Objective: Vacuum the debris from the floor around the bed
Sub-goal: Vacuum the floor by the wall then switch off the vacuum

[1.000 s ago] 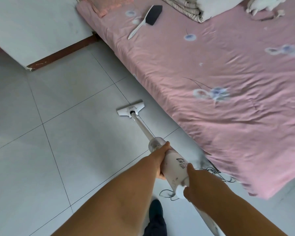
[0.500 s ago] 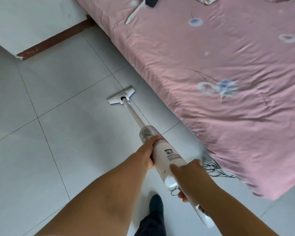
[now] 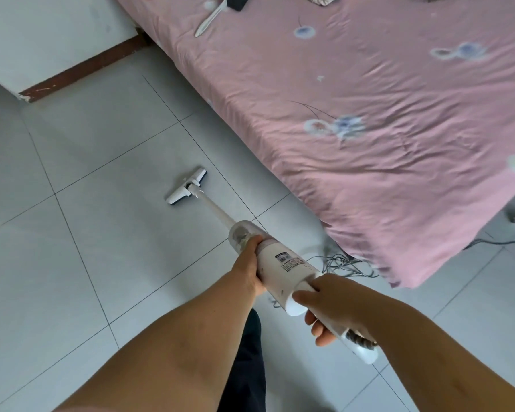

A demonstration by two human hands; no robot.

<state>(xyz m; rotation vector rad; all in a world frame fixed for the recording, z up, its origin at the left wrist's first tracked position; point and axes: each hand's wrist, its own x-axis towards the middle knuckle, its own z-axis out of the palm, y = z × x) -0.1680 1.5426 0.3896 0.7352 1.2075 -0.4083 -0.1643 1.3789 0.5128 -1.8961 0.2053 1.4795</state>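
Note:
I hold a white stick vacuum with both hands. My left hand grips the body just below the clear dust cup. My right hand grips the handle at the rear end. The thin tube runs forward to the flat floor head, which lies on the grey tiled floor to the left of the bed. The bed has a pink sheet with pale flower prints. I cannot make out any debris on the tiles.
A tangle of thin cable lies on the floor by the bed's near corner. A white-handled brush lies on the bed at the top. A wall with a brown skirting stands at the far left. My dark trouser leg shows below.
The floor head has slid back and left, away from the bed's side, and turned more diagonal. My right hand has shifted further down the handle.

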